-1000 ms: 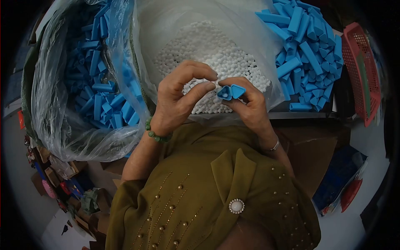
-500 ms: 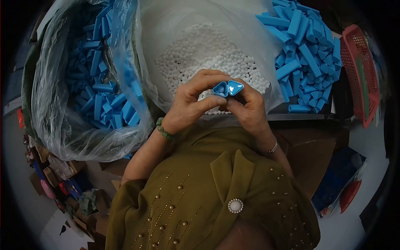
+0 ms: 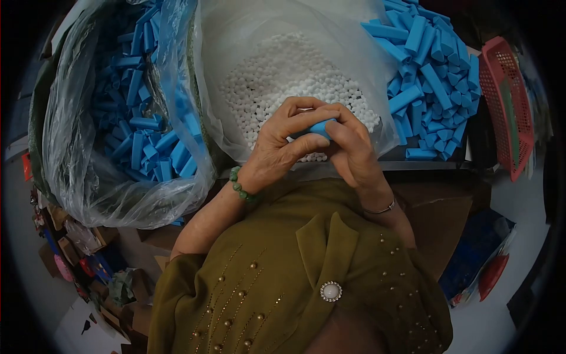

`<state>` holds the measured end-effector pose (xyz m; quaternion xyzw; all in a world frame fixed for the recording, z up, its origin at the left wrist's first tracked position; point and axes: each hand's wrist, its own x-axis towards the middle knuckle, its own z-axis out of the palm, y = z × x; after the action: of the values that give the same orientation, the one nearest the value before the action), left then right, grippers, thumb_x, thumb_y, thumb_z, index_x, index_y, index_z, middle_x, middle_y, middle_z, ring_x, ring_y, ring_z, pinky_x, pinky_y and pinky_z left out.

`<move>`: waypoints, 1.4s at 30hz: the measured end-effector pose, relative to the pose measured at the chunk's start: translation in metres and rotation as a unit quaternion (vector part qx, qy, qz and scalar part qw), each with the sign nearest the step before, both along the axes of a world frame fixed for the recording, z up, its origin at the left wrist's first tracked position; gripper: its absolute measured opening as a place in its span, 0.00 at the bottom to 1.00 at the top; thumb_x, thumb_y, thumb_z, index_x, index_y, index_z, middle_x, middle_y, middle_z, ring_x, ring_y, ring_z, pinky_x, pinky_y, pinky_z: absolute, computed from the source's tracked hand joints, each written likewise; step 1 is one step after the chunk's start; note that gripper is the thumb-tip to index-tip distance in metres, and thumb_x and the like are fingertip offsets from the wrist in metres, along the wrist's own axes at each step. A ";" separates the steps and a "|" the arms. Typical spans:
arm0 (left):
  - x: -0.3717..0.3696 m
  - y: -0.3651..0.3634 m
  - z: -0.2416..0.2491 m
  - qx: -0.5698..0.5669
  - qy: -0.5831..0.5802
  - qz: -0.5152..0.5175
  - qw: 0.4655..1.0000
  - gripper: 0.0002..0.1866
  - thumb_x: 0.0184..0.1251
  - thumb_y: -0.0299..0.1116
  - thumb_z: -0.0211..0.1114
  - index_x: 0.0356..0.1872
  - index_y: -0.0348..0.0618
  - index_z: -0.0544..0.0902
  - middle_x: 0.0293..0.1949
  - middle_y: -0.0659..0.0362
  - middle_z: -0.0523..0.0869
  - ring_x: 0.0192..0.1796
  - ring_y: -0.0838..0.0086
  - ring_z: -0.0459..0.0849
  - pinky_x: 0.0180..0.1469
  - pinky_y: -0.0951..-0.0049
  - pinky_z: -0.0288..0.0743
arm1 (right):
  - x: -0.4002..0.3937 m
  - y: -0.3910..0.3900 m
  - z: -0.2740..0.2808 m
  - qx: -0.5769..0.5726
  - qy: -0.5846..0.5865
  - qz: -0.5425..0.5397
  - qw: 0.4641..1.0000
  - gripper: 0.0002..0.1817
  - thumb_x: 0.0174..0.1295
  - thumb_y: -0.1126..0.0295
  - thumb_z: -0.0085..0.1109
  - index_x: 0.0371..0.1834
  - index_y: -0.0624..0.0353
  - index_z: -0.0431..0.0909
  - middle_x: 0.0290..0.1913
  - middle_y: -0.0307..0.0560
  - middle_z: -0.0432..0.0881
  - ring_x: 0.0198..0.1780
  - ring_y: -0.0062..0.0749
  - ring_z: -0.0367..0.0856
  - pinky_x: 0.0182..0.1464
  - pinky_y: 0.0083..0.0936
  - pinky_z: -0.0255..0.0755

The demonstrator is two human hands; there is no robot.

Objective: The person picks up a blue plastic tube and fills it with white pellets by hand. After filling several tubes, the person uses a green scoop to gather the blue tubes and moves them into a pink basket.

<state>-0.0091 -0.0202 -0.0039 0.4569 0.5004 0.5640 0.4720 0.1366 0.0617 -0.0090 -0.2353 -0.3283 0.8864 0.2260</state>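
Observation:
My left hand [image 3: 287, 141] and my right hand [image 3: 354, 144] meet in front of my chest, both closed round one blue triangular tube [image 3: 323, 128]. The tube lies sideways, its ends largely hidden by my fingers. My right fingers press at its right end. Just beyond my hands, many small white balls [image 3: 295, 76] lie on a clear plastic sheet [image 3: 236, 23]. A green bead bracelet is on my left wrist and a thin metal one on my right.
At the left, a clear plastic bag [image 3: 71, 165] holds many blue tubes [image 3: 138, 124]. More blue tubes [image 3: 433, 82] are heaped at the right, beside a pink perforated basket [image 3: 492, 106]. Cardboard [image 3: 439, 218] stands below the table edge at the right.
The tube's open end and triangular cap were showing side by side before. Now the tube lies sideways between my hands, and the opening is out of sight.

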 end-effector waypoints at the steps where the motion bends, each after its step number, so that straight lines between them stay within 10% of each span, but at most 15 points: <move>1: 0.002 0.001 -0.002 0.005 0.022 0.015 1.000 0.19 0.63 0.26 0.67 0.56 0.46 0.83 0.56 0.56 0.76 0.54 0.68 0.78 0.54 0.70 0.75 | 0.000 0.001 0.001 0.012 -0.011 0.012 1.000 0.16 0.69 0.66 0.52 0.55 0.64 0.71 0.50 0.45 0.76 0.51 0.27 0.78 0.51 0.27 0.77; 8: -0.001 0.012 0.020 0.048 0.182 -0.008 0.982 0.23 0.59 0.27 0.68 0.58 0.43 0.81 0.62 0.52 0.74 0.57 0.62 0.78 0.58 0.65 0.73 | 0.009 0.012 0.008 0.057 0.025 0.026 0.998 0.16 0.69 0.71 0.49 0.57 0.65 0.70 0.53 0.47 0.76 0.52 0.23 0.76 0.52 0.23 0.73; 9: 0.002 0.014 0.023 0.047 0.202 -0.006 0.978 0.25 0.59 0.27 0.68 0.60 0.42 0.79 0.63 0.51 0.73 0.58 0.61 0.77 0.60 0.63 0.72 | 0.017 0.017 0.014 0.205 -0.010 0.041 0.978 0.16 0.69 0.70 0.51 0.56 0.66 0.70 0.56 0.53 0.76 0.48 0.25 0.80 0.48 0.22 0.75; 11: 0.017 0.016 0.037 0.036 -0.094 0.044 0.994 0.31 0.59 0.30 0.68 0.66 0.38 0.73 0.65 0.50 0.70 0.62 0.60 0.75 0.62 0.60 0.70 | 0.034 0.015 0.040 0.214 0.024 -0.019 0.976 0.14 0.69 0.71 0.50 0.54 0.66 0.70 0.53 0.51 0.77 0.44 0.25 0.80 0.45 0.22 0.75; 13: 0.007 0.019 0.036 0.061 -0.151 0.039 0.986 0.34 0.60 0.32 0.67 0.67 0.34 0.69 0.65 0.50 0.70 0.66 0.60 0.73 0.63 0.61 0.70 | 0.056 0.022 0.047 0.253 0.095 -0.116 0.956 0.12 0.70 0.74 0.49 0.53 0.66 0.71 0.55 0.55 0.76 0.40 0.26 0.81 0.41 0.21 0.76; 16: -0.022 0.014 0.025 0.074 0.108 0.014 0.991 0.25 0.60 0.31 0.67 0.59 0.34 0.77 0.59 0.49 0.75 0.59 0.63 0.77 0.60 0.64 0.71 | 0.105 0.063 0.056 0.405 0.002 -0.345 0.847 0.12 0.71 0.74 0.49 0.55 0.65 0.71 0.57 0.56 0.77 0.39 0.26 0.81 0.39 0.20 0.75; 19: -0.023 0.003 0.018 0.028 0.101 -0.014 0.994 0.20 0.59 0.27 0.68 0.54 0.34 0.81 0.52 0.51 0.81 0.53 0.66 0.79 0.56 0.66 0.73 | 0.145 0.121 0.044 0.479 -0.204 -0.493 0.697 0.12 0.71 0.70 0.51 0.53 0.63 0.75 0.53 0.52 0.80 0.37 0.22 0.81 0.37 0.18 0.73; 30: -0.086 -0.036 0.051 0.109 -0.065 0.039 0.991 0.15 0.61 0.22 0.63 0.50 0.30 0.81 0.44 0.53 0.84 0.43 0.70 0.83 0.48 0.71 0.77 | 0.209 0.195 -0.041 0.536 -0.443 -0.417 0.586 0.13 0.66 0.68 0.62 0.51 0.62 0.82 0.48 0.42 0.85 0.46 0.25 0.81 0.47 0.19 0.73; 35: -0.179 -0.044 0.036 0.063 0.134 0.379 0.914 0.10 0.69 0.25 0.60 0.48 0.35 0.84 0.41 0.55 0.87 0.39 0.76 0.84 0.41 0.76 0.79 | 0.195 0.180 -0.020 0.447 -0.452 -0.437 0.637 0.15 0.68 0.64 0.59 0.53 0.61 0.82 0.49 0.40 0.85 0.39 0.19 0.79 0.35 0.16 0.69; 37: -0.217 -0.039 0.007 0.019 0.131 0.407 0.904 0.10 0.68 0.28 0.63 0.46 0.36 0.85 0.42 0.54 0.87 0.40 0.73 0.85 0.42 0.74 0.80 | 0.181 0.169 -0.008 0.423 -0.454 -0.457 0.637 0.16 0.69 0.64 0.58 0.53 0.61 0.82 0.48 0.38 0.84 0.31 0.14 0.72 0.28 0.14 0.60; 42: -0.270 0.002 -0.047 -0.114 0.539 0.382 0.742 0.20 0.62 0.30 0.65 0.56 0.41 0.80 0.55 0.50 0.82 0.54 0.55 0.81 0.55 0.56 0.76 | 0.164 0.150 0.008 0.438 -0.456 -0.468 0.617 0.14 0.70 0.65 0.57 0.52 0.62 0.82 0.46 0.37 0.85 0.27 0.12 0.66 0.27 0.13 0.58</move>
<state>-0.2794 -0.0183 -0.0509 0.3984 0.8644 0.2953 -0.0830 0.3001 0.2121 -0.0008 -0.6040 -0.5843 0.1901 0.5076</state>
